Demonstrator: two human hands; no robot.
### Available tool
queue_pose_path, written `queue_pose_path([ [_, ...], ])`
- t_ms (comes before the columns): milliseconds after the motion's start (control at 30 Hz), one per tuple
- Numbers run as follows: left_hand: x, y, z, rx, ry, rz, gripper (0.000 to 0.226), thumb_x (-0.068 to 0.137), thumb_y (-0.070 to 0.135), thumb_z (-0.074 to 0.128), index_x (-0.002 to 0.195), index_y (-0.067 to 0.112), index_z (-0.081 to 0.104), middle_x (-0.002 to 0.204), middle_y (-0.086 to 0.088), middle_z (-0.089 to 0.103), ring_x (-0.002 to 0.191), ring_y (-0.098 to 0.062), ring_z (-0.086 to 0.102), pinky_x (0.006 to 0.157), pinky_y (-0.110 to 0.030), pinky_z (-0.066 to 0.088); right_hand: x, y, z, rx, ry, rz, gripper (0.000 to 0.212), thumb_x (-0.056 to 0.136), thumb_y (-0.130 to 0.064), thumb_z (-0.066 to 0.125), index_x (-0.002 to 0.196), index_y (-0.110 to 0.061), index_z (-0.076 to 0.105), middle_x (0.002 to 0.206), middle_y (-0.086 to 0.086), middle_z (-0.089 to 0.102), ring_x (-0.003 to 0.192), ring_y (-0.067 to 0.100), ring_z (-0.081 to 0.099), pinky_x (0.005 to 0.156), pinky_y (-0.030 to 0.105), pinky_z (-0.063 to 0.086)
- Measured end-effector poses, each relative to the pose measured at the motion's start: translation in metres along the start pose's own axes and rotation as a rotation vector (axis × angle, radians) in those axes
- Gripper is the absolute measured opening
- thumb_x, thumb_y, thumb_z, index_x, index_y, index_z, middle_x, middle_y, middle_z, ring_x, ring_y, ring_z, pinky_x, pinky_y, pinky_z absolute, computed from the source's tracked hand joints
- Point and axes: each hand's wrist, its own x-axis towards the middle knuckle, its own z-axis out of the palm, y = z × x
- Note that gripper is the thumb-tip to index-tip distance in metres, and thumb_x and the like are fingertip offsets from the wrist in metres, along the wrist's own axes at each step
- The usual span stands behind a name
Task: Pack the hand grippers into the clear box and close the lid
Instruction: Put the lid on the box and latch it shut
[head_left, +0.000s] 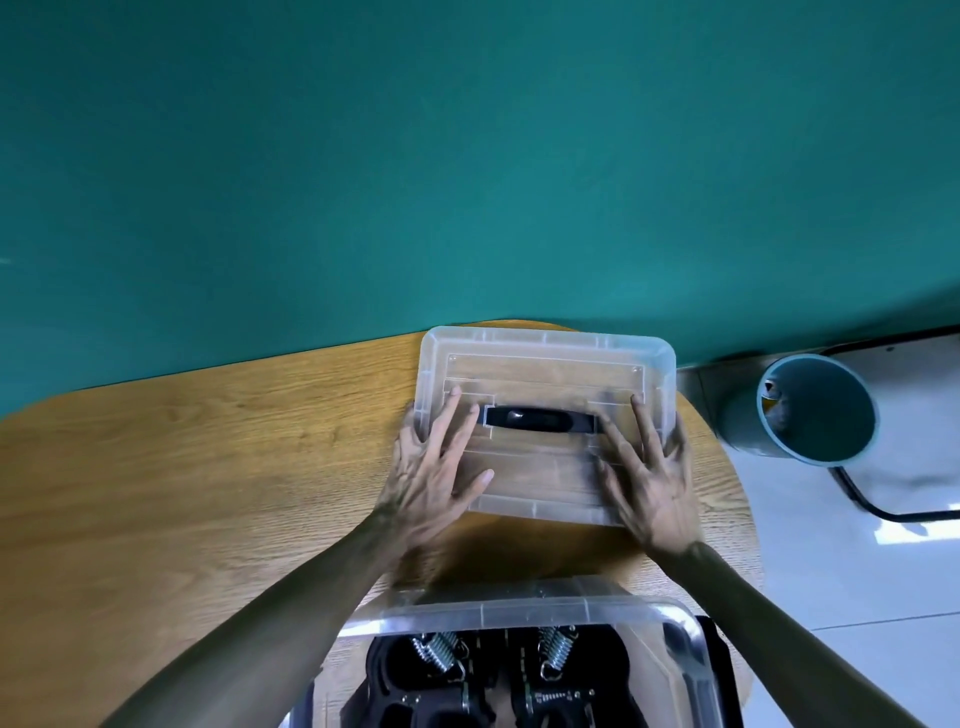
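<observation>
The clear lid (545, 364) with a black handle (540, 418) lies flat on the far part of the wooden table (208, 467). My left hand (434, 470) rests on the lid's left end, fingers spread and straight, some reaching over the left edge. My right hand (652, 480) lies the same way on the right end, slightly blurred. The clear box (519, 613) stands open at the table's near edge between my forearms. Inside it lie black hand grippers (493, 675) with metal springs.
A teal wall rises behind the table. To the right, on the pale floor, stands a teal bin (810, 410) beside a black-framed stand (883, 514). The table's rounded right edge runs close to the box and lid.
</observation>
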Motion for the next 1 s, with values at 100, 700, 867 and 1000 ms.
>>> queue_pose_path([
  [100,-0.002,0.003,-0.006,0.029,0.029,-0.024,0.082,0.096,0.076,0.019,0.164,0.032,0.008,0.171,0.002,-0.015,0.119,-0.04,0.041,0.092,-0.054,0.05,0.006,-0.003,-0.009,0.034,0.035,-0.032,0.059,0.101,-0.034,0.045,0.156,-0.021,0.029,0.165,0.021,0.01,0.154,0.029,0.003,0.115,0.072,0.011],
  [700,-0.031,0.045,-0.1,-0.041,0.197,-0.208,0.077,0.096,0.076,0.025,0.162,0.042,0.007,0.166,0.014,-0.027,0.128,-0.033,0.025,0.1,-0.047,0.037,0.023,-0.046,-0.112,0.104,0.204,-0.075,0.05,0.099,-0.02,0.048,0.149,-0.02,0.045,0.163,0.023,0.018,0.152,0.011,-0.013,0.116,0.067,0.018],
  [867,-0.057,0.053,-0.135,-0.077,0.223,-0.225,0.076,0.096,0.076,0.026,0.162,0.043,0.005,0.164,0.017,-0.033,0.13,-0.031,0.02,0.106,-0.046,0.03,0.018,-0.068,-0.14,0.093,0.188,-0.023,0.045,0.103,-0.03,0.038,0.146,-0.025,0.05,0.163,0.017,0.024,0.141,0.042,0.02,0.112,0.067,0.028],
  [1000,-0.083,0.055,-0.154,-0.066,0.254,-0.25,0.078,0.093,0.079,0.023,0.162,0.043,0.009,0.165,0.016,-0.029,0.136,-0.036,0.018,0.105,-0.048,0.032,0.009,-0.085,-0.161,0.055,0.169,-0.015,0.045,0.104,-0.036,0.034,0.147,-0.031,0.048,0.167,0.006,0.016,0.136,0.056,0.026,0.115,0.064,0.024],
])
